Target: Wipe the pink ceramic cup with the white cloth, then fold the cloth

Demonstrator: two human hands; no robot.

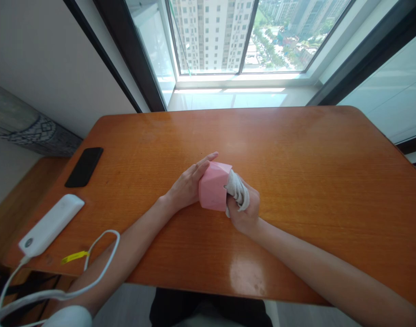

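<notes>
A pink faceted cup-like object lies on its side at the middle of the wooden table. My left hand wraps around its left side, fingers curled over the top. My right hand is closed on a white cloth, which is pushed into the pink object's open end on the right. The inside of the object is hidden.
A black phone lies flat near the table's left edge. A white power bank with a white cable and yellow tag sits at the front left corner. A window and sill lie beyond the far edge.
</notes>
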